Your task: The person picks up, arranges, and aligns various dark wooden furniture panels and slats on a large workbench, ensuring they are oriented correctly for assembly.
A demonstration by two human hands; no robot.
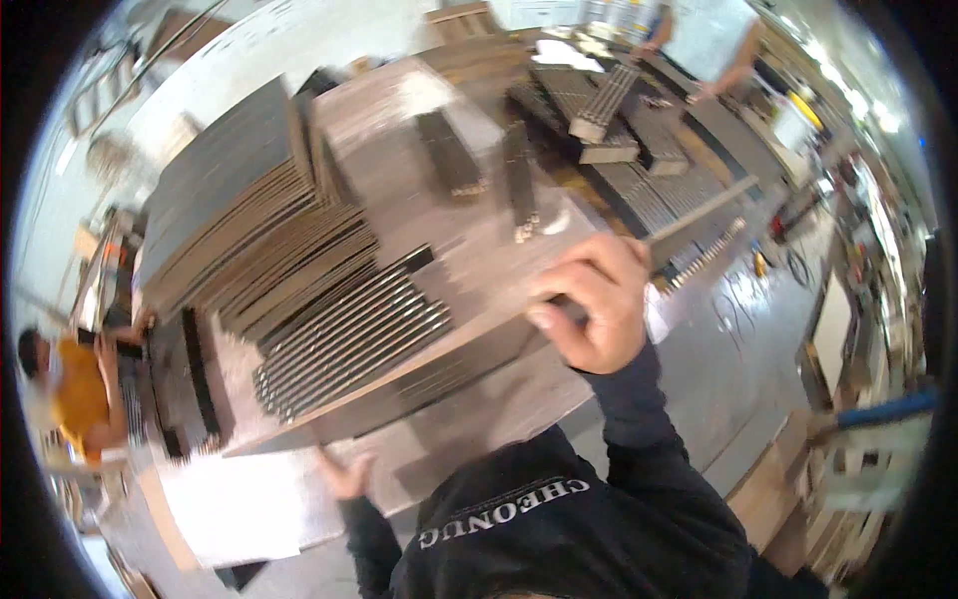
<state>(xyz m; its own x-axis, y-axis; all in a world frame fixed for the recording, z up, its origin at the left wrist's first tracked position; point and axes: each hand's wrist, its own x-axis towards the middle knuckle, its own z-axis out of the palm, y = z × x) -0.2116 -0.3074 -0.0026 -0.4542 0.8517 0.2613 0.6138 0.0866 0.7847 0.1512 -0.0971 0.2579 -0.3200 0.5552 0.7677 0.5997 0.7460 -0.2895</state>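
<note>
A long dark panel (439, 374) with a pale brown top edge stands tilted on its side in front of me. My right hand (597, 299) is closed round its right end, thumb on the near side. By the panel's lower edge, toward its left end, is my left hand (344, 473), its thumb apart from the slightly blurred fingers; whether it bears any weight I cannot tell. Just beyond the panel lies a row of narrow dark strips (349, 334) with shiny edges. Behind them rises a stack of dark boards (225, 180).
Two dark strip bundles (449, 155) (519, 180) lie on the worktable (399, 120). More bundles (609, 145) are piled at the far right. Another person's arms (733, 70) show at the back. A person in orange (80, 389) works at the left. A white sheet (235, 504) covers the near left corner.
</note>
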